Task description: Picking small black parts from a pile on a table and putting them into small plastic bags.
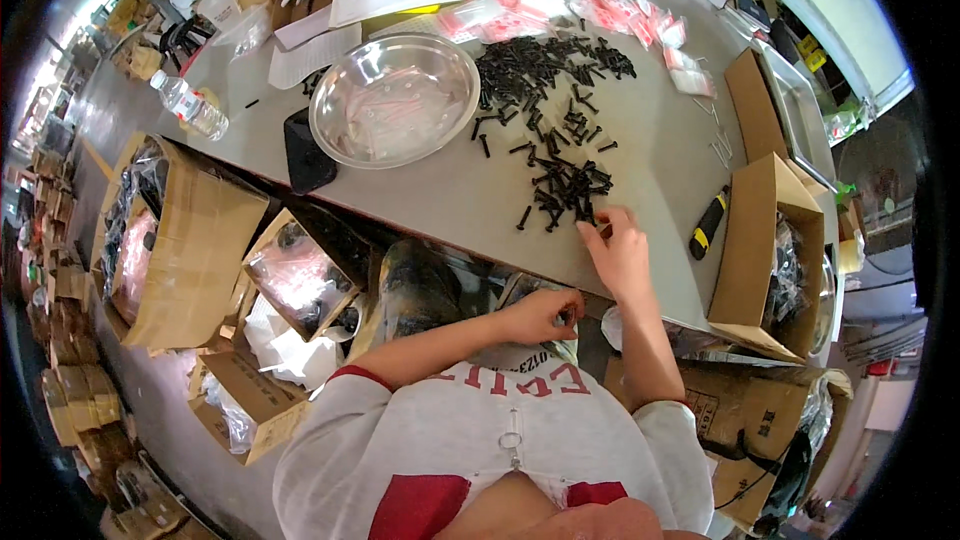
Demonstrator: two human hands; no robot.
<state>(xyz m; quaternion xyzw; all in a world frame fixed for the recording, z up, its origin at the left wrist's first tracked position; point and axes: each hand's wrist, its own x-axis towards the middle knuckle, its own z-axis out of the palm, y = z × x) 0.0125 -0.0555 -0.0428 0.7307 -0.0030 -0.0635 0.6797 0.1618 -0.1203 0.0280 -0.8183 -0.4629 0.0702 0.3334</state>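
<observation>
Loose black screws (570, 185) lie in a small heap on the grey table, with a larger pile of black screws (540, 65) behind it. At the near edge of the small heap is my right hand (617, 248), thumb and fingers bent around what looks like a black screw. My left hand (543, 317) is curled in front of the table edge, close to my body. Something dark shows between its fingers, too small to make out. A shiny metal bowl (462, 125) holding clear plastic bags with red edges stands left of the screws.
Small plastic bags (520, 0) lie at the back. A yellow-black utility knife (710, 224) rests at the right, beside an open cardboard box (745, 260). A phone-like black slab (308, 152) and a water bottle (190, 107) are at the left. Cardboard boxes (200, 250) stand below the table.
</observation>
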